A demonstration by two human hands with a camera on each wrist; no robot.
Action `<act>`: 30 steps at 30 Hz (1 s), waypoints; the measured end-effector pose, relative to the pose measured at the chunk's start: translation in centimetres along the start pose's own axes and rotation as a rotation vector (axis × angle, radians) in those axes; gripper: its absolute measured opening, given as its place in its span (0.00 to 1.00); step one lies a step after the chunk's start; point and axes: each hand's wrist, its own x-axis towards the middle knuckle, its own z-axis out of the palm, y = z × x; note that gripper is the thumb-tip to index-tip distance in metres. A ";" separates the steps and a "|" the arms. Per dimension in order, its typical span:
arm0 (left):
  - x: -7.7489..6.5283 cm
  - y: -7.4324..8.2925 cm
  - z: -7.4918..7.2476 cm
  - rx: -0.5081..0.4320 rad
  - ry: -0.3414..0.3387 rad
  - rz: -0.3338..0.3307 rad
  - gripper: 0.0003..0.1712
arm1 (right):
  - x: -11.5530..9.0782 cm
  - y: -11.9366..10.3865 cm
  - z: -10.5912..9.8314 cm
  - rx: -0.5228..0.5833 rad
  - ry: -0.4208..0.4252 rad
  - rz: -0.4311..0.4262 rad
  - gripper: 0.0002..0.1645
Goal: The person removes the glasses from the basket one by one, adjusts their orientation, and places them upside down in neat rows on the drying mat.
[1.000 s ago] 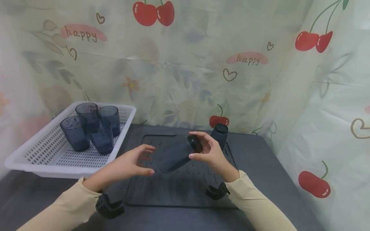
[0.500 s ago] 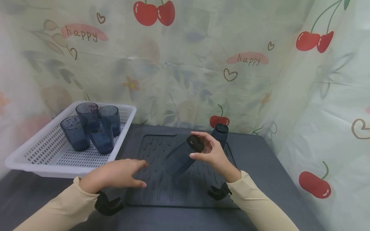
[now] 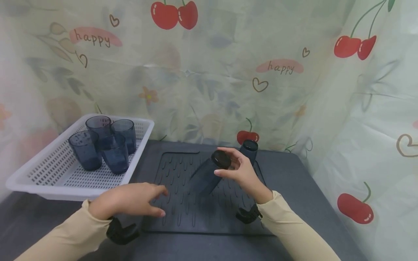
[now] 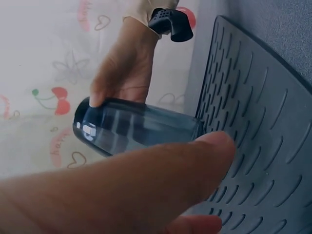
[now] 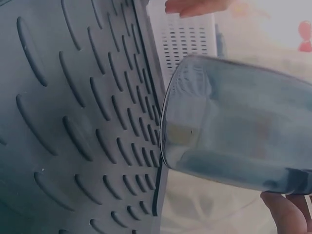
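Note:
My right hand [image 3: 240, 170] grips a dark blue translucent tumbler [image 3: 209, 174] by its base, tilted with the mouth pointing down-left over the dark ribbed mat [image 3: 183, 210]. The same tumbler [image 4: 136, 127] fills the left wrist view, and the tumbler [image 5: 239, 141] shows its open rim in the right wrist view. My left hand [image 3: 130, 201] hovers low over the mat's left edge, palm down, fingers relaxed, holding nothing. A second tumbler [image 3: 249, 151] stands upside down at the mat's far right corner, just behind my right hand.
A white perforated basket [image 3: 49, 174] at the left holds several upright blue tumblers [image 3: 104, 145]. The dark table [image 3: 310, 203] ends at a cherry-print curtain [image 3: 209, 72] behind and to the right.
My left hand has let go of the tumbler's mouth end and dropped back toward the mat's left edge. The right hand has tipped the tumbler more upright, base up.

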 end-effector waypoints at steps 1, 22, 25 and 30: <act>0.0 0.0 0.0 -0.002 -0.002 -0.001 0.31 | 0.1 0.0 0.0 -0.003 0.003 0.006 0.40; 0.1 0.2 0.2 0.018 0.000 0.028 0.29 | 2.2 0.8 -0.4 -0.111 0.080 0.099 0.38; 0.1 0.2 0.3 0.010 -0.006 0.030 0.29 | 2.7 0.8 -0.5 -0.131 0.094 0.112 0.38; 0.2 0.1 0.5 0.001 -0.020 0.029 0.29 | 3.7 0.9 -0.6 -0.133 0.107 0.113 0.38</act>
